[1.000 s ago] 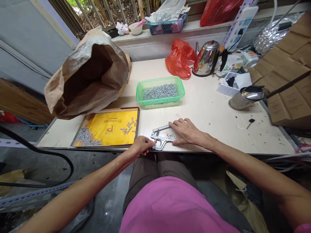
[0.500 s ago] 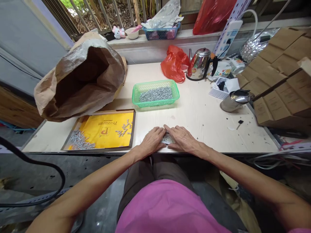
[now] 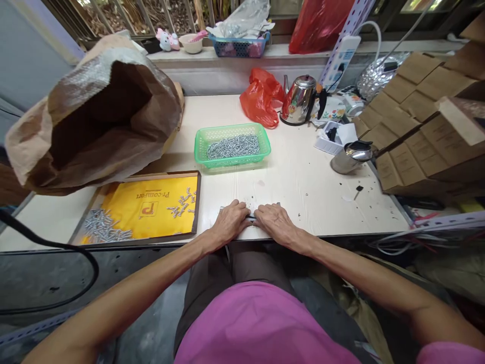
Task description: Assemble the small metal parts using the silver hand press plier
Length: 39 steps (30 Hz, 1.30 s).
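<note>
Near the table's front edge, my left hand [image 3: 232, 218] and my right hand [image 3: 276, 220] are closed, knuckles up, on a small flat packet [image 3: 251, 218]. Only a greyish strip of it shows between my thumbs and fingertips; the fingers cover most of the rest. Beyond my hands stands a green plastic basket [image 3: 233, 163] holding many small silver screws [image 3: 235, 146]. To the left, a shallow cardboard tray [image 3: 197, 202] contains a yellow printed sheet or bag [image 3: 151, 215]. Loose silver screws [image 3: 104, 227] are heaped in its near left corner, with several more on the right.
A large open brown paper bag [image 3: 151, 126] leans over the tray. Behind the basket are a red plastic bag [image 3: 261, 98] and a steel kettle [image 3: 299, 101]. At the right stand a metal jug [image 3: 349, 159] and stacked cardboard boxes [image 3: 417, 131].
My hands have moved slightly apart, fingers curling in over the packet, whose printed face showed between them before. The camera view has shifted, moving the table items leftward.
</note>
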{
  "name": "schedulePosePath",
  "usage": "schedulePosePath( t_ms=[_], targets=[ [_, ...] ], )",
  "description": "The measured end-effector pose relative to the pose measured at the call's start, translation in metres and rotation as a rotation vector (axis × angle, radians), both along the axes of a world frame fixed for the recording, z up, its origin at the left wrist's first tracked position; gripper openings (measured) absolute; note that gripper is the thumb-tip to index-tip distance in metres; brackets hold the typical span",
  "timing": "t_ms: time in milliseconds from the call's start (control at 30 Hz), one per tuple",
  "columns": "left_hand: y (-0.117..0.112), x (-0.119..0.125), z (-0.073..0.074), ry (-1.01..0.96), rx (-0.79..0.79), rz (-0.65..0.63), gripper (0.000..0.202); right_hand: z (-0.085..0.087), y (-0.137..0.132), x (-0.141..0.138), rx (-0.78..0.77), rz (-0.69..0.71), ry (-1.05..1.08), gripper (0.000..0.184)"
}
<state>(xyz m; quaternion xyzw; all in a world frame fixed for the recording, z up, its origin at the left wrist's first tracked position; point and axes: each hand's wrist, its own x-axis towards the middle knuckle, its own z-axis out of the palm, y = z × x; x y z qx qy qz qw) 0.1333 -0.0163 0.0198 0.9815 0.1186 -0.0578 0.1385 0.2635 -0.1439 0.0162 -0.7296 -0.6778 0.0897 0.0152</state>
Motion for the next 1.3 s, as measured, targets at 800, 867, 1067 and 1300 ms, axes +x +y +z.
schedulePosePath(
  t_ms=[800, 867, 1067, 1300],
  targets=[
    [-0.074, -0.107, -0.012, -0.52, -0.004, -0.109, 0.02, 0.011, 0.062, -0.06, 0.035, 0.635, 0.053, 0.016],
    [-0.049, -0.141, 0.002, -0.486, 0.097, 0.093, 0.021, -0.001, 0.061, -0.065, 0.051, 0.631, 0.099, 0.015],
    [0.081, -0.235, 0.034, -0.079, 0.366, 0.919, 0.029, -0.011, 0.073, -0.055, 0.384, 0.474, 0.525, 0.017],
    [0.135, -0.255, 0.033, 0.103, 0.322, 0.851, 0.026, 0.054, 0.15, 0.02, 0.721, -0.004, 0.273, 0.023]
  ],
)
